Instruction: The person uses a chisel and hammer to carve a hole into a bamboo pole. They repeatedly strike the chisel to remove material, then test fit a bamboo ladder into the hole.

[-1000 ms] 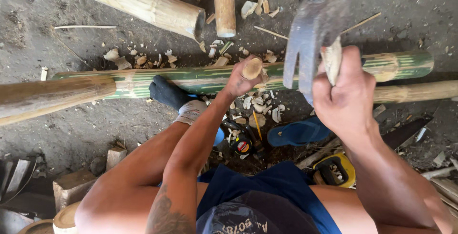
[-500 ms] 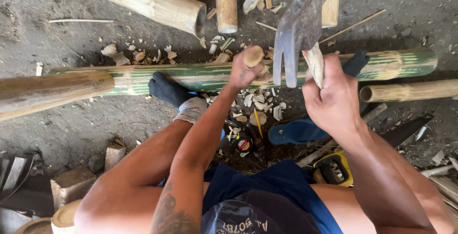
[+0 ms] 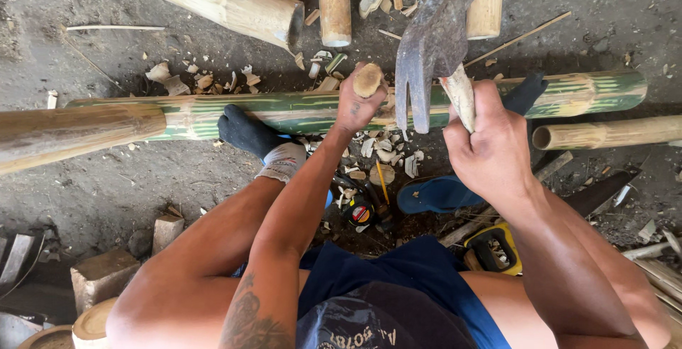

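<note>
Gripping a rusty steel claw hammer (image 3: 435, 43) raised in the right hand (image 3: 490, 143), the person's left hand (image 3: 357, 104) pinches a short round wooden peg (image 3: 367, 79) upright on the green striped bamboo pole (image 3: 298, 111) lying left-to-right; a glancing blow could strike those fingers.

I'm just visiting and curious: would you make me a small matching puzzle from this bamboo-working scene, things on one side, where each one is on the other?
Things:
1. claw hammer
2. wooden peg
3. blue sandal
4. green bamboo pole

Places:
A. lying across the ground under both feet
B. raised in the right hand
C. on the ground, below the right hand
D. gripped in the left hand

Pairs: 1-B, 2-D, 3-C, 4-A
</note>
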